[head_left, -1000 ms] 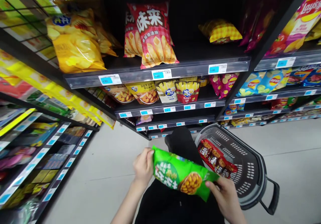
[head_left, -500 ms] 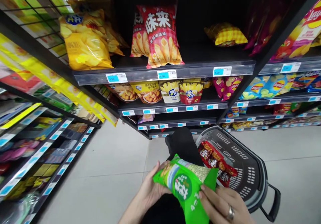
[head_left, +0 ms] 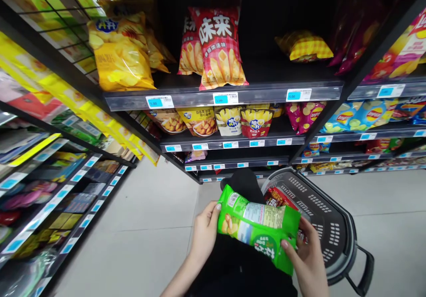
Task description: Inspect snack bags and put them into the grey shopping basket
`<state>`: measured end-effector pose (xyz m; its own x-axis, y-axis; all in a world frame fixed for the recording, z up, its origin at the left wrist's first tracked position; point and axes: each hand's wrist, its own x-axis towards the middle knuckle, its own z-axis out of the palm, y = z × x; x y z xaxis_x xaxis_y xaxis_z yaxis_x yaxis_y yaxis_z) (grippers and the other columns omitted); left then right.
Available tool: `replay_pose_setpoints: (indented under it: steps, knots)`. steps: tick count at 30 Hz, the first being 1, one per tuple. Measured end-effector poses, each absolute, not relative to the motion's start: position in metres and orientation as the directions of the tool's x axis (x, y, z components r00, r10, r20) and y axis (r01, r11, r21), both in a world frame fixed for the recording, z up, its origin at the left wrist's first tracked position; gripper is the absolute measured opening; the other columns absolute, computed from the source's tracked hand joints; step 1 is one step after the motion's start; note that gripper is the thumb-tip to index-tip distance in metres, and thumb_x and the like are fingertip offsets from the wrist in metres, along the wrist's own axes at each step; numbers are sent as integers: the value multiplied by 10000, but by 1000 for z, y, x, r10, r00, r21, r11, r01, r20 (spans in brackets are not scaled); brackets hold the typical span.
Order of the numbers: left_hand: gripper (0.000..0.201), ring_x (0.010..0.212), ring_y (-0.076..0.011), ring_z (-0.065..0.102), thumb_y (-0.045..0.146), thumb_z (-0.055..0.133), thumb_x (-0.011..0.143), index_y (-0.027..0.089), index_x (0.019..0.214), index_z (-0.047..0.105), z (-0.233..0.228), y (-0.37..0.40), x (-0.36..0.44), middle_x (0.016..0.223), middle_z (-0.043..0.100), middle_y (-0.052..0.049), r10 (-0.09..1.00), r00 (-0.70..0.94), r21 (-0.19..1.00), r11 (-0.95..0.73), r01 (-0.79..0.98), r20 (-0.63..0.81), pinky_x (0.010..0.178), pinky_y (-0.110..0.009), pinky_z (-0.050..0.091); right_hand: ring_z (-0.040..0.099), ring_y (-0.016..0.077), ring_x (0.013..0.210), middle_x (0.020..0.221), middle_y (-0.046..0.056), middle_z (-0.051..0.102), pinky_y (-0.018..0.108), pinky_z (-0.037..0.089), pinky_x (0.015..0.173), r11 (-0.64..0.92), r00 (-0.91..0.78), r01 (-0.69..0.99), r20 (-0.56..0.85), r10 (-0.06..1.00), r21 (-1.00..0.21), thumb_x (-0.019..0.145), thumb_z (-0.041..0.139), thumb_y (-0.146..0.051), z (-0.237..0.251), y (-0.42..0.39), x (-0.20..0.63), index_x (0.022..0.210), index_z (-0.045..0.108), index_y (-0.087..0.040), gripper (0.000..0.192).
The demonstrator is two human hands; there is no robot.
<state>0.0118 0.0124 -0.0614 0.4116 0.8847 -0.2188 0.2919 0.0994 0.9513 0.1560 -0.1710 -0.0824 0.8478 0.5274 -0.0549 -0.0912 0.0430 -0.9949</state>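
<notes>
Both hands pinch the green snack bag (head_left: 259, 228) flat at its ends, left hand (head_left: 205, 231) on the near-left edge, right hand (head_left: 304, 257) at the lower right, so its printed side faces up, just over the dark basket (head_left: 329, 226) holding a red pack (head_left: 278, 198).

I am standing in a shop aisle, most likely a convenience store or small supermarket. Dark metal shelves (head_left: 222, 93) rise in front of me, stocked with snack bags: yellow crisp bags (head_left: 121, 53), a red checked bag (head_left: 221, 48) and Lay's packets (head_left: 353, 112). Blue and white price tags (head_left: 225, 98) run along every shelf edge (the figures are too small to read). A grey plastic shopping basket (head_left: 328, 226) sits on the pale tiled floor (head_left: 146, 230).
</notes>
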Motion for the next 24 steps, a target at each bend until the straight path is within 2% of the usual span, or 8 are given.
replay_pose_setpoints:
  steps: [2, 4, 7, 11, 15, 19, 21, 24]
  knots:
    - [282, 620, -149, 515, 399, 510, 812, 150, 842, 639, -57, 11, 13, 639, 587, 0, 885, 436, 939, 7, 343, -165, 583, -216, 389, 628, 246, 929, 1046, 129, 640, 328, 532, 759, -50, 746, -313, -278, 605, -949, 707, 693, -378, -90, -175, 157, 1114, 547, -164, 482]
    - [262, 604, -141, 492, 391, 516, 805, 156, 792, 632, -52, 10, 17, 610, 552, 10, 866, 478, 946, -17, 325, -149, 570, -209, 377, 635, 276, 897, 940, 119, 675, 357, 528, 766, -98, 696, -387, -360, 622, -917, 680, 698, -440, -92, -181, 159, 956, 630, -135, 417]
    - [280, 603, -142, 483, 417, 545, 770, 154, 715, 624, -46, 10, 24, 618, 549, 4, 851, 499, 964, 32, 263, -165, 555, -207, 374, 634, 267, 869, 882, 95, 686, 334, 520, 762, -139, 755, -319, -341, 560, -937, 662, 696, -475, -87, -185, 161, 877, 669, -137, 402]
    - [307, 587, -141, 468, 435, 610, 705, 135, 645, 639, -46, 11, 27, 602, 560, -9, 880, 424, 964, 117, 238, -212, 547, -217, 368, 630, 228, 765, 782, 73, 681, 270, 518, 671, -183, 831, -205, -270, 486, -962, 687, 653, -516, -84, -186, 160, 806, 685, -140, 396]
    - [326, 548, -117, 437, 438, 640, 685, 126, 591, 620, -49, 6, 25, 566, 538, 0, 901, 363, 968, 193, 162, -240, 515, -211, 343, 627, 219, 655, 735, 74, 677, 274, 519, 573, -117, 786, -363, -371, 495, -924, 641, 691, -521, -92, -185, 160, 809, 689, -133, 423]
    - [363, 507, -100, 416, 457, 661, 659, 121, 546, 584, -47, 4, 26, 524, 504, 8, 862, 392, 945, 320, 73, -322, 487, -207, 327, 622, 200, 579, 706, 51, 674, 278, 507, 518, 15, 682, -606, -510, 525, -795, 656, 699, -473, -90, -182, 161, 835, 684, -172, 350]
    - [378, 491, -96, 405, 468, 671, 643, 119, 530, 579, -47, 5, 28, 500, 489, 13, 827, 431, 929, 359, 90, -361, 476, -206, 314, 624, 197, 582, 703, 52, 671, 279, 507, 529, 17, 660, -631, -526, 537, -775, 665, 696, -461, -87, -183, 165, 844, 684, -172, 341]
    - [371, 504, -99, 407, 468, 684, 630, 121, 534, 595, -49, 5, 31, 496, 489, 16, 835, 434, 941, 305, 143, -337, 483, -204, 310, 630, 213, 626, 720, 70, 671, 289, 513, 573, -65, 668, -551, -486, 564, -832, 632, 724, -463, -87, -187, 179, 818, 691, -144, 371]
